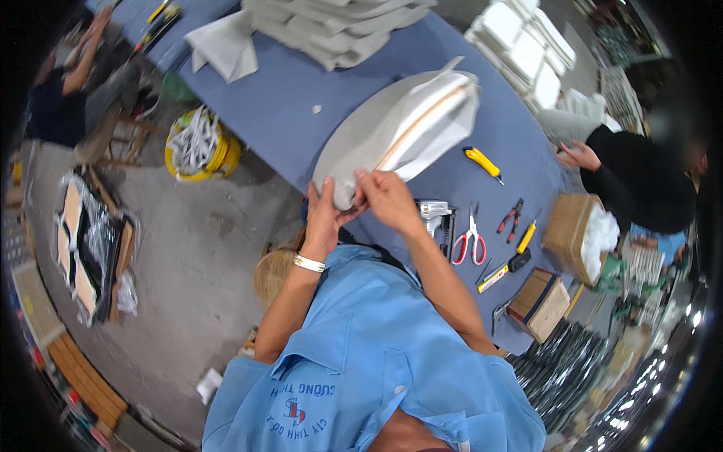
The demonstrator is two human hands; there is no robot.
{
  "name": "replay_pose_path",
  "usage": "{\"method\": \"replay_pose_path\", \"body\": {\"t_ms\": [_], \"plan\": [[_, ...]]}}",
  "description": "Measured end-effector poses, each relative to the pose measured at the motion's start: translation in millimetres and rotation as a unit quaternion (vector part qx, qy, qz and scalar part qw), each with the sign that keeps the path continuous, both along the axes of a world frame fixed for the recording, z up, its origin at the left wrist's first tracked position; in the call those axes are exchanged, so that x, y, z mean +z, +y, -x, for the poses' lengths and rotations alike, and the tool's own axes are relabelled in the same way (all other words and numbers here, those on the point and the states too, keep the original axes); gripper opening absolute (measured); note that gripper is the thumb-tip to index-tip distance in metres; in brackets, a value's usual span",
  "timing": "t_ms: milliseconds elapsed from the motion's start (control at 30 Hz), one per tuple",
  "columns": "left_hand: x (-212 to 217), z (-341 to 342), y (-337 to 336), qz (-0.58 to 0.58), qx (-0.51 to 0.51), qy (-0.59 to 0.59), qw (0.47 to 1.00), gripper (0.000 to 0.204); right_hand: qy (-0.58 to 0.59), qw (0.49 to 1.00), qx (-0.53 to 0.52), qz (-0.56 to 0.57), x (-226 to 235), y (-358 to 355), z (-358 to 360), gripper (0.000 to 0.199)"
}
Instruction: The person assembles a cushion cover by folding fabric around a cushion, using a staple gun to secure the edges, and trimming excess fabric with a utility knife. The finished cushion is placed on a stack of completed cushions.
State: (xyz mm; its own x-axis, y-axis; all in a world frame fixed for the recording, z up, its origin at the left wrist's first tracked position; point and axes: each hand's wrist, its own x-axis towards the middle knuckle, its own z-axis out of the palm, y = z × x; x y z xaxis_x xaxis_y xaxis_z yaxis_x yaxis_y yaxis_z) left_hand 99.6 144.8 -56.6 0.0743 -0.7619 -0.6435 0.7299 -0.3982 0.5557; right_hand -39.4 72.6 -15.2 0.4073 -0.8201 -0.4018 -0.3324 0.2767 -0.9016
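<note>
A light grey fabric-covered cushion (354, 135) stands tilted on the blue-covered table (279, 128), white material and an orange-brown strip showing along its right side. At its near rounded end, my left hand (324, 222) grips the fabric from the left, thumb on top. Close beside it, my right hand (388, 197) pinches the fabric at the same end, its fingers bent and partly hidden. A staple gun (434, 211) lies just right of my right wrist. Farther right are red-handled scissors (471, 242) and a yellow utility knife (483, 164).
Pliers (512, 216), a yellow-handled tool (527, 237) and boxes (568, 230) line the table's right side. Folded grey fabric (339, 38) is piled at the back. A yellow bucket (227, 154) stands left of the table. Other people (648, 181) are at both sides.
</note>
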Motion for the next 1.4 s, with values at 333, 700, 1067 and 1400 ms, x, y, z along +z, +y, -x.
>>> {"method": "replay_pose_path", "body": {"t_ms": [333, 700, 1067, 1400], "plan": [[-9, 2, 34, 0.208, -0.094, -0.664, 0.712, 0.080, -0.022, 0.999, 0.024, -0.017, 10, 0, -5, 0.053], [-13, 7, 26, 0.247, -0.052, -0.642, 0.724, 0.071, 0.033, 0.999, 0.006, 0.035, 12, 18, 7, 0.056], [0, -1, 22, 0.236, -0.030, -0.632, 0.738, 0.059, 0.077, 0.991, 0.041, 0.099, 25, -1, -8, 0.055], [5, 5, 32, 0.215, -0.099, -0.679, 0.695, 0.057, 0.149, 0.985, 0.076, 0.031, 55, -3, -27, 0.055]]}}
